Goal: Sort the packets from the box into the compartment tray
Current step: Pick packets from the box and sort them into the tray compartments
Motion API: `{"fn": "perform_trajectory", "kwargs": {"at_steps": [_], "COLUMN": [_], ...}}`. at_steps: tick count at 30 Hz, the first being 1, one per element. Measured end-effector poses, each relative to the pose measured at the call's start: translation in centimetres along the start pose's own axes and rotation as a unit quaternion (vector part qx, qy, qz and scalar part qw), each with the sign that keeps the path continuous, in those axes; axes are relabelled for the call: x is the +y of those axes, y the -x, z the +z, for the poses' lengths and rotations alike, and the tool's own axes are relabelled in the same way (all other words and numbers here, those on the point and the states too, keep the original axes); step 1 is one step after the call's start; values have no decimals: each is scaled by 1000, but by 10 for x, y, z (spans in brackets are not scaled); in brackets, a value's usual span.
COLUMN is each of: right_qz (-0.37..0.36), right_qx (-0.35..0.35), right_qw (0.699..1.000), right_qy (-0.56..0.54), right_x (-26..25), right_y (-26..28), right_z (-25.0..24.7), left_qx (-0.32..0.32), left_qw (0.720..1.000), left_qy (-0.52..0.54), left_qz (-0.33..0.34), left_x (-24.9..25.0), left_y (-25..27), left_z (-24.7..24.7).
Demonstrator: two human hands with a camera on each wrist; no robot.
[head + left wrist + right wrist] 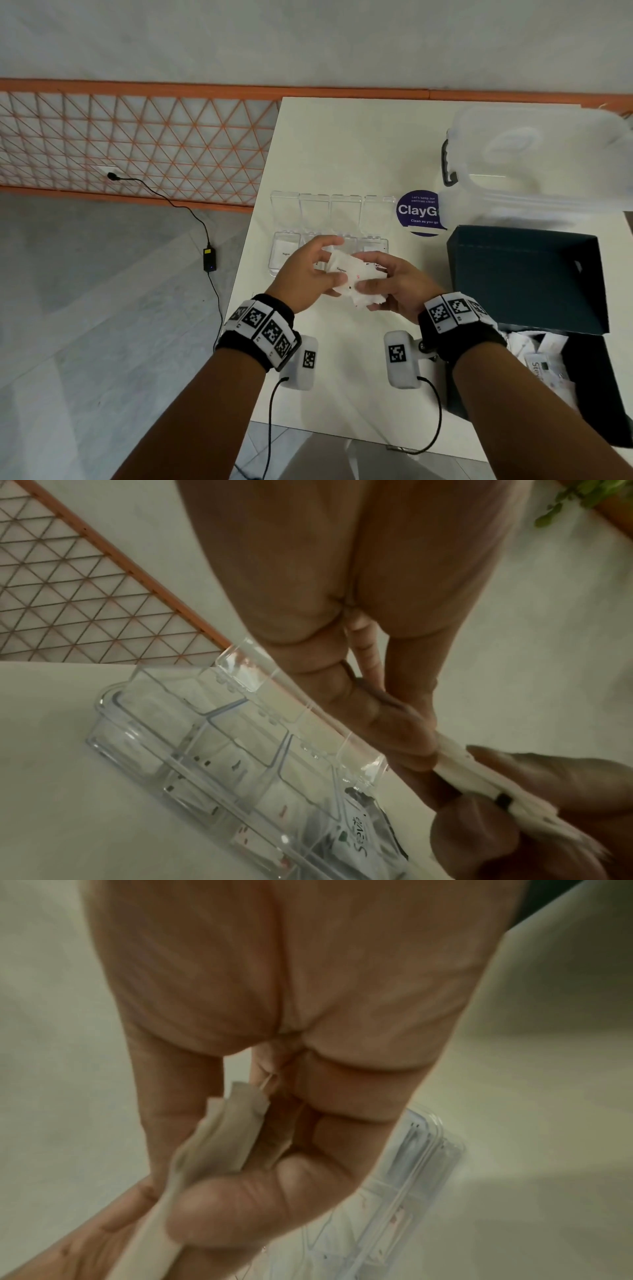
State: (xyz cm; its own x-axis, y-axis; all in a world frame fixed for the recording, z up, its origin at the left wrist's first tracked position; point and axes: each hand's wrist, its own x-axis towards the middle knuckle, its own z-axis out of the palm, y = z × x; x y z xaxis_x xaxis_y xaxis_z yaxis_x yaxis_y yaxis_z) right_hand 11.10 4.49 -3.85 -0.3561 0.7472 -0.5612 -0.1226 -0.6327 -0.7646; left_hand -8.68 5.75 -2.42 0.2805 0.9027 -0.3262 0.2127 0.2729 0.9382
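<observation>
Both hands hold a small stack of white paper packets (pixel 356 279) just above the near row of the clear compartment tray (pixel 284 255). My left hand (pixel 308 270) pinches the stack's left end, thumb on top; one packet reads "Sugar". My right hand (pixel 394 284) grips the right end with thumb over the packets (pixel 219 1139). In the left wrist view the packet edges (pixel 479 785) run between both hands, and the tray (pixel 219 739) lies below with packets in some compartments. The dark box (pixel 589 383) at right holds more packets (pixel 544 363).
The box's dark lid (pixel 527 274) stands open behind it. A translucent plastic container (pixel 534 164) sits at the back right. A round purple sticker (pixel 418 212) is on the white table (pixel 342 144). Left of the table the floor drops away, with a cable and adapter (pixel 209 258).
</observation>
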Motion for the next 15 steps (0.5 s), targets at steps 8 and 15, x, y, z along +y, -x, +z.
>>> {"fn": "perform_trajectory", "kwargs": {"at_steps": [8, 15], "right_qz": [-11, -8], "right_qx": [14, 20], "right_qw": [1000, 999], "right_qy": [-20, -30], "right_x": [2, 8], "right_y": [-1, 0], "right_z": [-4, -6], "left_qx": [116, 200], "left_qw": [992, 970], "left_qy": [-24, -135], "left_qz": [43, 26], "left_x": [-5, -10], "left_y": [-8, -20], "left_z": [-25, -83]}}
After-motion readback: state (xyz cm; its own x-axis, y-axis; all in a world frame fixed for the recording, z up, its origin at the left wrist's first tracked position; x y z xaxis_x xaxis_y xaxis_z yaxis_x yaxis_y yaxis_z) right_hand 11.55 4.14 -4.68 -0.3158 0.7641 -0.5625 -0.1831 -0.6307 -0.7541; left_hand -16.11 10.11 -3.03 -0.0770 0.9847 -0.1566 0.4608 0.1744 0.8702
